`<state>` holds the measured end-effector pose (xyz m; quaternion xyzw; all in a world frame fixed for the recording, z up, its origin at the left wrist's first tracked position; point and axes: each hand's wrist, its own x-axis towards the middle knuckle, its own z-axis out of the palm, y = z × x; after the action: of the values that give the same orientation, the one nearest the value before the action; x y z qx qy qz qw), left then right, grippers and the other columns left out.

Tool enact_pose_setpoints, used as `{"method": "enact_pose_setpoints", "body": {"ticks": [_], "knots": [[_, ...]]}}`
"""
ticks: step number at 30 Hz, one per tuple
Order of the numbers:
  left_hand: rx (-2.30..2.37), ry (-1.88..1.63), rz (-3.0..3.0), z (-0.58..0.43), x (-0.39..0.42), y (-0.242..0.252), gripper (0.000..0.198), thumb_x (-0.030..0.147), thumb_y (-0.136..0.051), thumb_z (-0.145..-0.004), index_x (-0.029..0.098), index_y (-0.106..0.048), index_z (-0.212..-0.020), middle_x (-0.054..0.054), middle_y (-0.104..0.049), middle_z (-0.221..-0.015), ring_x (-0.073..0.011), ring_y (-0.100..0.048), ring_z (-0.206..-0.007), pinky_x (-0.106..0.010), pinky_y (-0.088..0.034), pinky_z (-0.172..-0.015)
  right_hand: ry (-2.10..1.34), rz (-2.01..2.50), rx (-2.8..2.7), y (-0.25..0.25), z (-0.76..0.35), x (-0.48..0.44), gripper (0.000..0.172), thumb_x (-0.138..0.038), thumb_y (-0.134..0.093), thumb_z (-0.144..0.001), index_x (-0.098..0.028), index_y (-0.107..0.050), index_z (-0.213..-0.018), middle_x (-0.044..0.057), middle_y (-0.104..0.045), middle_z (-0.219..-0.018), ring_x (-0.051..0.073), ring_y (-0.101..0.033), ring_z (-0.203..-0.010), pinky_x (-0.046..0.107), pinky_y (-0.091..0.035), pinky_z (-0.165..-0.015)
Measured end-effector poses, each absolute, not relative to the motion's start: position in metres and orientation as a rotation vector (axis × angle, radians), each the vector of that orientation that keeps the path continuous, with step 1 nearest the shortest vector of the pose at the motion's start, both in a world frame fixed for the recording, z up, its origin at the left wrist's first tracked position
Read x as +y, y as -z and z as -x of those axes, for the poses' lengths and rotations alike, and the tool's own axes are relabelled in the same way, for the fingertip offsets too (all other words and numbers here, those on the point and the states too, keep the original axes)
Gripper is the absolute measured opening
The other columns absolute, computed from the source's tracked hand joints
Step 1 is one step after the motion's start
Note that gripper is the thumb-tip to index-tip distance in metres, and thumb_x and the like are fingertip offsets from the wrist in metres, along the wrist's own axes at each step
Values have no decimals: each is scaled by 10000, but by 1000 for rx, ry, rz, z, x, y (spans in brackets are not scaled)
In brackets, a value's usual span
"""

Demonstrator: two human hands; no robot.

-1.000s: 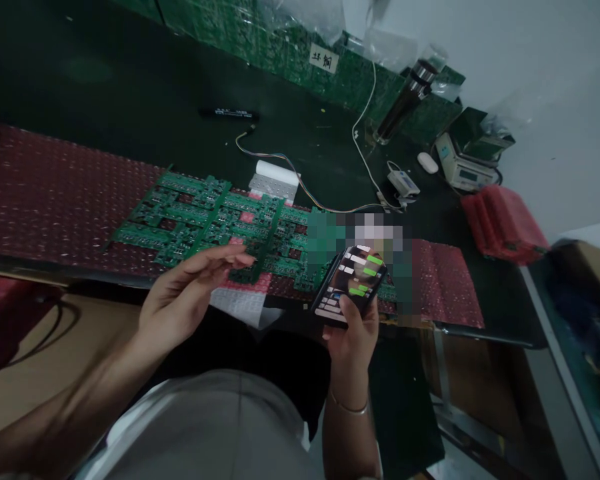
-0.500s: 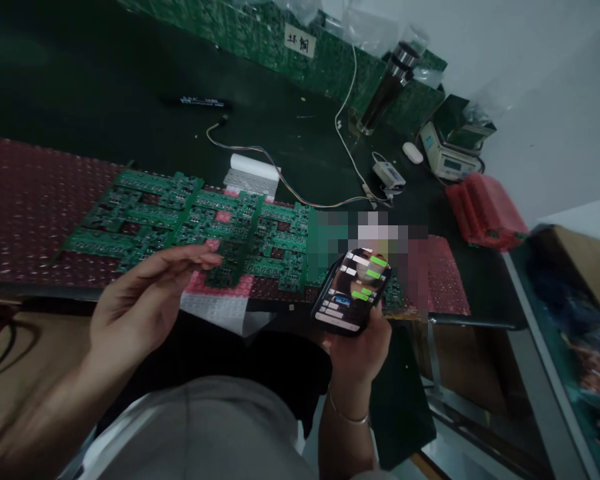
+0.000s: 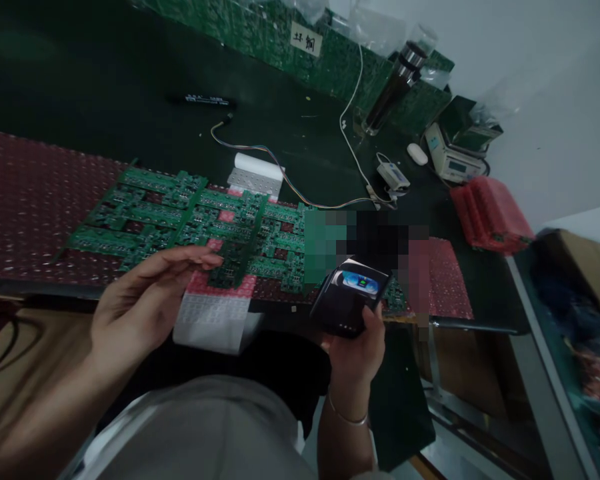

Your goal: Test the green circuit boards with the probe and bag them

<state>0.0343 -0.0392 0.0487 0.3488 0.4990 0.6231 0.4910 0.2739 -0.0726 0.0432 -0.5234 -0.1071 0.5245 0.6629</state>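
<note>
the phone (image 3: 353,303) sits in our right hand (image 3: 356,347), at the near table edge, screen up and mostly dark with one small lit patch. a small circuit board (image 3: 233,263) lies at the fingertips of our left hand (image 3: 140,300), well apart from the phone and on top of a pink and white bubble wrap strip (image 3: 213,317) that hangs over the table edge.

beyond both hands a row of green circuit boards (image 3: 180,213) lies on a red bubble wrap sheet (image 3: 25,193), between us and the rest of the table (image 3: 105,87). farther back are a white roll (image 3: 255,170), a coloured wire (image 3: 265,155), a black marker (image 3: 203,100), a dark flask (image 3: 393,87), a scale (image 3: 453,160) and a red bundle (image 3: 490,213). part of the area behind the phone is pixelated.

right hand: fingers wrapped round the phone from below, thumb on its lower edge, firm hold. left hand: palm up, fingers nearly straight and together, tips touching the small circuit board; we cannot tell whether it grips it.
</note>
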Motion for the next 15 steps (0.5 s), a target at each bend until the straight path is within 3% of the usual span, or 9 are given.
{"method": "enact_pose_setpoints", "body": {"ticks": [9,15], "knots": [[1210,-1549,-954,-31,-41,-41,133,227,-720,-796,217,-796,-904,-50,-747,-1005,-208,-686,-1048,-242,-546,-909,-1085,1206,-279,-42,-269,-70,398,-376,-759,-663,-243,-668,-1028,-44,-656,-703,124,-551,-416,212,-390,-313],[1198,-1547,-943,-27,-41,-36,134,206,-712,-797,207,-790,-905,-49,-749,-997,-195,-693,-1029,-215,-554,-875,-1097,1230,-328,-37,-269,-71,500,-371,-731,-717,-244,-667,-1196,-24,-663,-737,130,-563,-470,222,-423,-358]]}}
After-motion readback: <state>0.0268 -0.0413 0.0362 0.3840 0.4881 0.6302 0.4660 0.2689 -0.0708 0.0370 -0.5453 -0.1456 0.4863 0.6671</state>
